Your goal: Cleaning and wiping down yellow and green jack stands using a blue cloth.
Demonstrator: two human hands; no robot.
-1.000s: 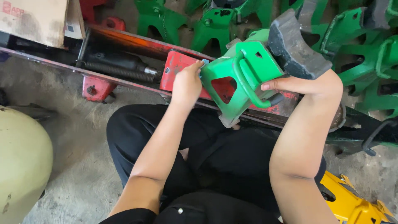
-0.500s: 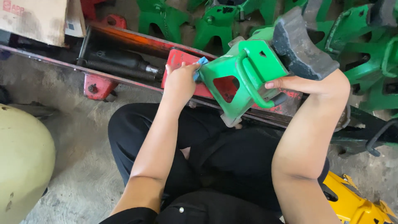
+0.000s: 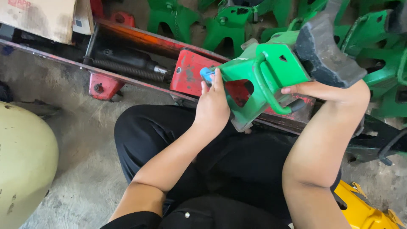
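Note:
I hold a green metal jack stand (image 3: 267, 76) with a looped handle and a dark grey saddle top above my lap. My left hand (image 3: 214, 108) presses a small blue piece (image 3: 206, 75) against the stand's left side. My right hand (image 3: 335, 91) grips the stand from the right, just under the grey saddle (image 3: 324, 53). My black trousers (image 3: 169, 140) lie below both arms.
A long red and black steel frame (image 3: 140, 59) with a spring lies across the floor ahead. Several green stands (image 3: 220, 25) are stacked behind it. A cardboard box (image 3: 38, 15) sits at top left, a pale green rounded object (image 3: 21, 165) at left, a yellow part (image 3: 364, 212) at bottom right.
The stand has tilted slightly and shifted right in my hands. My left hand has slid up its left side, bringing the blue piece into view against the stand.

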